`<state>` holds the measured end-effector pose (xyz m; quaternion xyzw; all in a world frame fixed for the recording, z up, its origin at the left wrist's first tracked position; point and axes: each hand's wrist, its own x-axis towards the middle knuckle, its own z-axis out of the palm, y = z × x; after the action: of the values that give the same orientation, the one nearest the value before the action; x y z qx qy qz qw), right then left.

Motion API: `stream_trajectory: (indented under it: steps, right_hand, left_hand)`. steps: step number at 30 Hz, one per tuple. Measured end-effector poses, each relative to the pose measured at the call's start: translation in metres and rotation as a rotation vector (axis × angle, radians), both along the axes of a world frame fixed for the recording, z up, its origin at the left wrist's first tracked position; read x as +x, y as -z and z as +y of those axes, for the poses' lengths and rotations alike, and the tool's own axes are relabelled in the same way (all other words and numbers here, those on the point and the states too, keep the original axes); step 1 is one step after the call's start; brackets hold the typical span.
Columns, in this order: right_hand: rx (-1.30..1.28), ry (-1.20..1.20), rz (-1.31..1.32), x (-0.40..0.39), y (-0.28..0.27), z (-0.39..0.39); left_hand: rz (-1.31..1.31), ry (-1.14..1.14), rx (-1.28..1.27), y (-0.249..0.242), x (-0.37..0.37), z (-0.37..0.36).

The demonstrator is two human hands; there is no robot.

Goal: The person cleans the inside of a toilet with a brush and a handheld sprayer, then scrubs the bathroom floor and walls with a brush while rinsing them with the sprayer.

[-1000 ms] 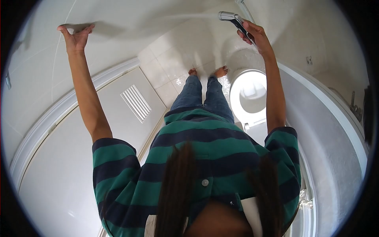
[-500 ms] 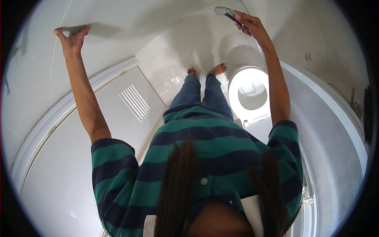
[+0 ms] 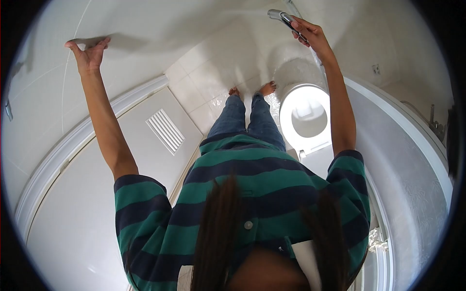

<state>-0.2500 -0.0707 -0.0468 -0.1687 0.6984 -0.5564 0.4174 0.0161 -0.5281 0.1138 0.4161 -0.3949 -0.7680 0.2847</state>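
My right hand (image 3: pixel 313 39) is wrapped round the handle of a chrome hand shower (image 3: pixel 281 17), held out near the wall. The shower's head points left, and a faint streak of water seems to leave it that way. A pale hose (image 3: pixel 318 60) hangs below my fist along the forearm. On the other side, my left hand (image 3: pixel 89 57) is stretched out at the light wall (image 3: pixel 145 22), thumb and fingers spread, with nothing in it. Its fingertips are right at the wall, where a dark shadow shows beside them.
Between my arms, my bare feet (image 3: pixel 267 88) stand on wet floor tiles (image 3: pixel 195 82). A white toilet (image 3: pixel 287 112) with its lid up is right of my legs. A white door (image 3: pixel 87 194) with a vent grille (image 3: pixel 165 131) lies left, and a shower screen or tub side (image 3: pixel 398 160) curves right.
The hand shower has shifted slightly to the right and down with my right hand. My left hand stays spread at the wall, a little lower in view.
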Motion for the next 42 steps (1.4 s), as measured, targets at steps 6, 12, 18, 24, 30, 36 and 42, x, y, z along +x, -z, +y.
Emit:
stream_trajectory:
  steps: [6,12,18,24,30,36,42]
  right_hand:
    - [0.118,0.082,0.166,-0.012,0.016,0.001]
    - [0.166,0.227,0.189,-0.036,0.007,0.013]
    - [0.167,0.233,0.240,-0.056,0.018,0.023]
    - [0.235,0.224,0.341,-0.065,0.011,0.028]
    - [0.181,0.229,0.401,-0.076,0.018,0.035]
    - [0.376,0.227,0.409,-0.083,0.003,0.039]
    - [0.390,0.153,0.400,-0.093,0.020,0.046]
  left_hand:
    - [-0.030,-0.035,-0.002,-0.003,-0.002,0.004]
    - [-0.031,0.037,-0.022,0.003,0.003,-0.007]
    - [-0.049,0.040,-0.065,0.000,-0.002,0.004]
    - [-0.038,0.040,-0.052,0.006,0.002,-0.009]
    - [-0.019,0.012,-0.012,0.003,-0.001,-0.005]
    - [-0.027,-0.052,-0.057,0.001,-0.005,0.004]
    - [0.006,-0.044,0.058,0.007,0.001,-0.014]
